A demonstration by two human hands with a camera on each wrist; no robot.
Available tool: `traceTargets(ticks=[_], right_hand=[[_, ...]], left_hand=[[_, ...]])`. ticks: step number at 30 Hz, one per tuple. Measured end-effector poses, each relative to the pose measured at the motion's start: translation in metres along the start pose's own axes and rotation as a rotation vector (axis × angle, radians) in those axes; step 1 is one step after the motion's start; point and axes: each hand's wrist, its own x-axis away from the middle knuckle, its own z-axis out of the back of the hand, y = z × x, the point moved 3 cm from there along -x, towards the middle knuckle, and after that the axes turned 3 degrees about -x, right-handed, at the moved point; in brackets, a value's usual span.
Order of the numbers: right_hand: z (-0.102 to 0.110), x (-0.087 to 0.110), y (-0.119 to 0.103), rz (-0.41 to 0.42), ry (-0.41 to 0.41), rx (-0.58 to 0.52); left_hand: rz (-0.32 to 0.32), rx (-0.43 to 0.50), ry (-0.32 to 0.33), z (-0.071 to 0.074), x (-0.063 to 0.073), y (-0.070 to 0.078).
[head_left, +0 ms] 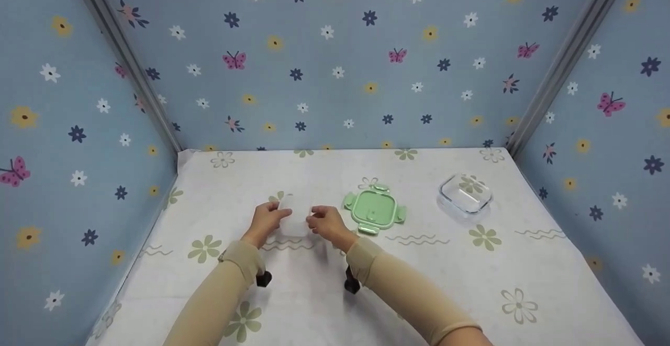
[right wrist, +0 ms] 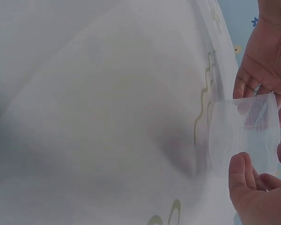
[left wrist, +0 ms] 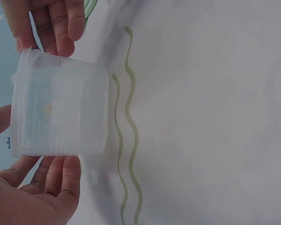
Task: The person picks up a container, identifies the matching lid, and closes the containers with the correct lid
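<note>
A translucent plastic container (head_left: 296,223) with a rim or lid at its top is between my two hands, close over the table. My left hand (head_left: 263,224) holds one side. In the left wrist view the left hand's fingers (left wrist: 68,180) lie along the container's wall, its thumb by the rim. On the opposite side my right hand (head_left: 331,225) grips the container; in the right wrist view its fingers (right wrist: 241,171) bend against the wall, the thumb near the rim. Whether anything is inside the container is hard to tell.
Right of the hands lies a green lid (head_left: 375,209) with side clips. Farther right stands a clear glass container (head_left: 465,194). A white flowered cloth (head_left: 471,278) covers the table, and blue patterned panels (head_left: 335,63) enclose it at the back and sides.
</note>
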Motion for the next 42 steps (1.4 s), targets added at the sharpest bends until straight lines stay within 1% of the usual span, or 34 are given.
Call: traceTargets(ticks=[9,13,18,25,34,38,42], right_hand=[[0.002,0.0,-0.001,0.022,-0.003,0.012],[0.005,0.001,0.0,0.017,-0.01,0.043],[0.013,0.004,-0.002,0.041,-0.018,0.081],[0.03,0.006,-0.01,0.029,-0.013,0.089],[0.057,0.015,-0.019,0.084,-0.02,0.115],[0.071,0.019,-0.022,0.091,-0.017,0.106],[0.086,0.023,-0.025,0.087,-0.006,0.084]], left_hand=[[-0.002,0.01,0.0,-0.001,-0.003,0.0],[-0.002,-0.009,0.004,-0.002,-0.004,-0.002],[-0.003,-0.001,0.004,-0.003,-0.001,-0.004],[0.001,-0.011,-0.006,-0.002,0.001,-0.001],[0.028,-0.014,-0.029,-0.001,0.001,-0.001],[0.037,-0.007,-0.027,0.0,0.0,-0.001],[0.028,-0.001,-0.019,0.001,0.001,0.001]])
